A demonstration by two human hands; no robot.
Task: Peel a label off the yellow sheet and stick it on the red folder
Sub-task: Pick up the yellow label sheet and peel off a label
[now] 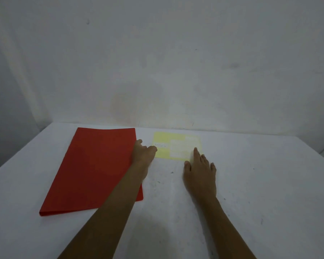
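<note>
A red folder (94,169) lies flat on the left half of the white table. To its right, near the table's far edge, lies the yellow label sheet (165,138) with several pale labels on it, one bearing faint writing. My left hand (143,153) reaches over the folder's right edge, its fingertips at the sheet's left edge. Whether they pinch a label I cannot tell. My right hand (199,171) rests flat with fingers spread, its index fingertip pressing the sheet's near right corner.
The white table (251,193) runs to a plain pale wall at the back. Its surface shows small dark specks. The table's left and right edges fall away at the frame's sides.
</note>
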